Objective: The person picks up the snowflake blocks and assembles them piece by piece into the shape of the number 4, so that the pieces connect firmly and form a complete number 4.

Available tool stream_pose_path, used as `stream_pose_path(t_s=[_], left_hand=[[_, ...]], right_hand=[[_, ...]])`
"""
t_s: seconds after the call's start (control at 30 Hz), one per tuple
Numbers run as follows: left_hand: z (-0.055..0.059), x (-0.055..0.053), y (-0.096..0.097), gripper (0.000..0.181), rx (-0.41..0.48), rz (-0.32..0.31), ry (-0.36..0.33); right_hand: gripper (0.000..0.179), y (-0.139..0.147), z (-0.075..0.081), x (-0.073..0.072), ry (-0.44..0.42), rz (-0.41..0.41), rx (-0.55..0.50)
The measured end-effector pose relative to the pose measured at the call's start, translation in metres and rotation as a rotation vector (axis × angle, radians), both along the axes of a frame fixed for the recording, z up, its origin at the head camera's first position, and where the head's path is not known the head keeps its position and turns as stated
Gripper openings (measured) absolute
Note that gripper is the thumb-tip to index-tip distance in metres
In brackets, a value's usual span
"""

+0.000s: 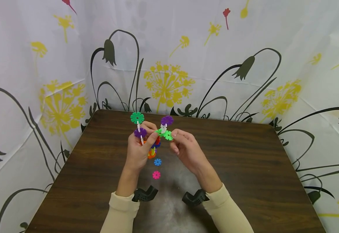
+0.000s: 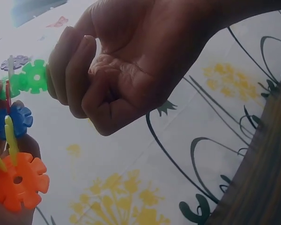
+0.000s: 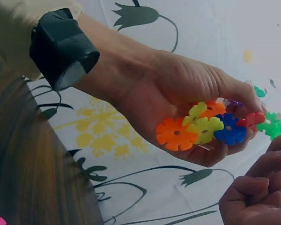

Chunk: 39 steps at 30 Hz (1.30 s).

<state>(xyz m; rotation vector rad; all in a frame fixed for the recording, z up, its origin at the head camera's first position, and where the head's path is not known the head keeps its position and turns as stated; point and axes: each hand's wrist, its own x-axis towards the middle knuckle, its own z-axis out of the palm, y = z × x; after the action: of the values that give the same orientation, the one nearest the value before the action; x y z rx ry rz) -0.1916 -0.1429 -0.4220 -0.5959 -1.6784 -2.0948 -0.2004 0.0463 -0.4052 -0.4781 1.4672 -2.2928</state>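
Note:
My left hand (image 1: pixel 137 153) grips a chain of interlocking flower-shaped plastic discs. Its thumb lies by a light green disc (image 1: pixel 159 132). At the outer edge of a second light green disc (image 1: pixel 168 135), my right hand (image 1: pixel 191 153) pinches with thumb and forefinger. A white disc and a purple disc (image 1: pixel 167 120) stand up from the green pair. Another branch rises over the left hand, with a dark green disc (image 1: pixel 137 117) on top and a purple disc (image 1: pixel 140 132) lower down. Orange (image 3: pixel 177 133), yellow (image 3: pixel 206 130), blue (image 3: pixel 230 129) and red (image 3: pixel 253 120) discs show along the left palm in the right wrist view.
A loose blue disc (image 1: pixel 157 162) and a pink disc (image 1: pixel 156 175) lie on the dark wooden table (image 1: pixel 239 174) below the hands. Behind the table hangs a white flower-print curtain (image 1: pixel 169 48). Black wrist cameras (image 1: pixel 194 197) sit by both sleeve cuffs.

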Motion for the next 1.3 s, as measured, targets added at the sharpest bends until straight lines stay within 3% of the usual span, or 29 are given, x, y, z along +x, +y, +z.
stream_pose_path(t_s=[0.2, 0.4, 0.6, 0.7, 0.83, 0.97, 1.1, 1.3], left_hand=[[-0.002, -0.002, 0.002, 0.024, 0.034, -0.061, -0.005], [-0.003, -0.003, 0.007, 0.005, 0.074, -0.002, -0.011], [-0.002, -0.005, 0.002, 0.026, 0.142, 0.043, -0.05], [-0.002, -0.005, -0.002, 0.025, 0.163, 0.042, -0.066], [-0.002, -0.005, -0.006, 0.024, 0.195, 0.02, -0.083], [-0.002, -0.005, -0.009, 0.025, 0.202, -0.008, -0.087], [-0.002, -0.005, -0.011, 0.027, 0.209, -0.026, -0.091], [0.0, -0.004, -0.014, 0.024, 0.226, -0.04, -0.132]], right_hand=[[0.028, 0.002, -0.001, -0.005, -0.018, 0.057, -0.019], [0.032, 0.0, -0.008, -0.009, -0.011, 0.036, 0.013], [0.042, -0.005, -0.033, -0.02, 0.003, 0.012, 0.109], [0.038, -0.008, -0.052, -0.024, 0.121, -0.017, 0.334], [0.022, -0.015, -0.076, -0.024, 0.355, -0.039, 0.818], [0.025, -0.025, -0.096, -0.024, 0.442, -0.004, 1.18], [0.04, -0.033, -0.116, -0.026, 0.443, 0.031, 1.354], [0.045, -0.04, -0.13, -0.025, 0.434, 0.034, 1.461]])
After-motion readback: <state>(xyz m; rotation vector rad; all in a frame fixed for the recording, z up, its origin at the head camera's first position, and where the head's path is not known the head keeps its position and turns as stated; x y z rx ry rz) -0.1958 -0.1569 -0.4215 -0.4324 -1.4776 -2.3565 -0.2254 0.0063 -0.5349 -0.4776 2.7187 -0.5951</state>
